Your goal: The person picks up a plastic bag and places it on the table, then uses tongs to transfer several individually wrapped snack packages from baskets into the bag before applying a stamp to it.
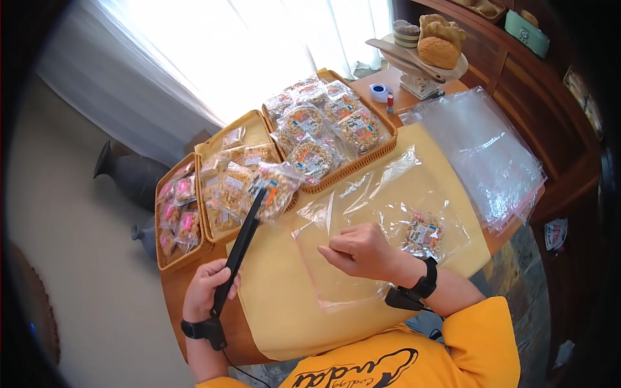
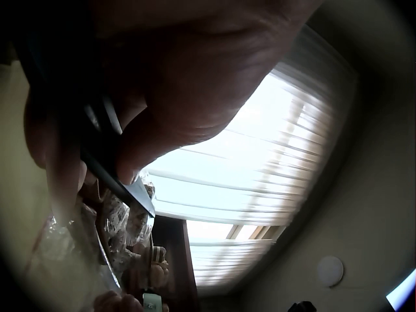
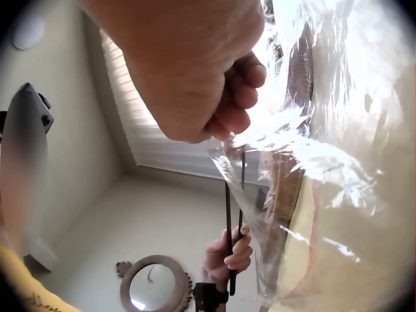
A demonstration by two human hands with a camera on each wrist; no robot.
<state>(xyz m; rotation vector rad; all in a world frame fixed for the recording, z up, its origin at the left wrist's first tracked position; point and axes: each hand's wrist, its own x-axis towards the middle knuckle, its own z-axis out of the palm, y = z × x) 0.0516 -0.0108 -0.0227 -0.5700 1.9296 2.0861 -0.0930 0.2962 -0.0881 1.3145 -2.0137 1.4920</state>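
My left hand (image 1: pixel 208 286) grips long black tongs (image 1: pixel 240 252), whose tips clasp a round packaged nut snack (image 1: pixel 277 193) above the front of the baskets. My right hand (image 1: pixel 363 251) has its fingers curled at the mouth of a large clear plastic bag (image 1: pixel 336 284); in the right wrist view the bag's edge (image 3: pixel 224 162) runs up to my curled fingertips. Another packaged snack (image 1: pixel 424 234) lies inside the bag, right of my right hand. In the left wrist view, the thumb presses along the dark tongs (image 2: pixel 97 156).
Wicker baskets of packaged snacks (image 1: pixel 178 258) (image 1: pixel 388 143) line the table's far left. Flat clear bags (image 1: pixel 482 161) lie stacked at the right, a tape roll (image 1: pixel 379 92) near them. A stand with bread (image 1: pixel 440 52) is at the back. Dark vases (image 1: pixel 132 174) stand left.
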